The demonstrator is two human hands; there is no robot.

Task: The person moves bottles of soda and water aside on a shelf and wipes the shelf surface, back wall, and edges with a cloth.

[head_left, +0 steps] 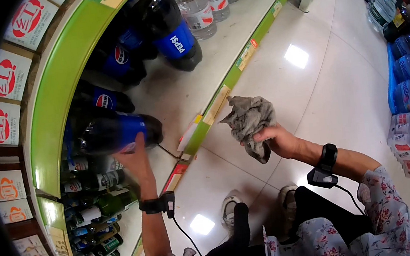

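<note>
Head view looks down on a low shop shelf, its white deck running from 7 o'clock up to 1 o'clock with a green front edge. Big dark Pepsi bottles stand at 12 o'clock on that deck, clear water bottles just past them. A tiled floor fills the right half. At 9 o'clock the left hand is closed around one cola bottle, which lies tipped on its side, lifted off the deck and held out from the row. At the centre the right hand is clenched on a crumpled grey cloth, held above the floor, well apart from the bottle. Judging by this, the step in hand is wiping stock: bottle out, cloth ready. The next move calls for bringing the cloth across toward 9 o'clock onto the bottle while the left hand keeps it steady.
</note>
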